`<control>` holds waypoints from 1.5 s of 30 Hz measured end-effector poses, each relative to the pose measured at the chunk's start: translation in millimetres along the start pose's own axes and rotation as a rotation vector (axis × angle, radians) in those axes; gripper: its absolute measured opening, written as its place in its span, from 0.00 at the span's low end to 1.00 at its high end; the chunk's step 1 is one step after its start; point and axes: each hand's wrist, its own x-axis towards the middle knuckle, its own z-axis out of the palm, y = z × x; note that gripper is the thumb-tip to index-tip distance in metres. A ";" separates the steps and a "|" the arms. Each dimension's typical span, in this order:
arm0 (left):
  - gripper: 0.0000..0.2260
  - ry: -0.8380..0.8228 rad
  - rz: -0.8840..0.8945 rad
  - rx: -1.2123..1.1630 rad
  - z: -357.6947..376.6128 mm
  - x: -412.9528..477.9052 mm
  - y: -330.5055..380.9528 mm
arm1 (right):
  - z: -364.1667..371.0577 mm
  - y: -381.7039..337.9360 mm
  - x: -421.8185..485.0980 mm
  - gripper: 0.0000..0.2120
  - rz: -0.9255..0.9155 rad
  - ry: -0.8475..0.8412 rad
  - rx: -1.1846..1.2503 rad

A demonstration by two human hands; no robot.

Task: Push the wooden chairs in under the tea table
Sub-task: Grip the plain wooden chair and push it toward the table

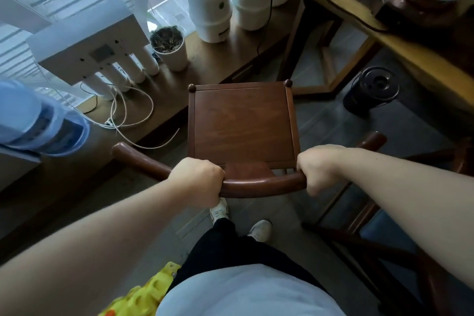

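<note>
A dark wooden chair [243, 123] with a square seat and a curved back rail stands right in front of me on the grey floor. My left hand [198, 179] grips the back rail left of its middle. My right hand [319, 168] grips the same rail on the right. The tea table [400, 41], a light wooden slab on a wooden frame, lies at the upper right, its edge beyond the chair's front right corner. The chair's seat stands fully outside the table.
A low wooden ledge [210, 59] along the window holds a white water filter [87, 46], a potted plant [170, 46], two white tanks [209, 5] and loose cables. A black round bin [370, 90] stands under the table edge. Another wooden chair [384, 233] is at my right.
</note>
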 end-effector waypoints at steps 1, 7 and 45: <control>0.08 0.018 -0.004 0.017 -0.1 -1.4 -2.7 | 0.1 -2.6 -0.7 0.10 -0.009 0.029 -0.012; 0.09 0.048 0.030 0.123 5.7 -7.5 -9.4 | 31.1 -18.4 -10.9 0.11 -0.012 0.137 0.006; 0.10 -0.246 0.351 0.386 -44.1 38.4 -34.0 | 84.0 -25.0 -16.1 0.49 0.111 0.383 0.353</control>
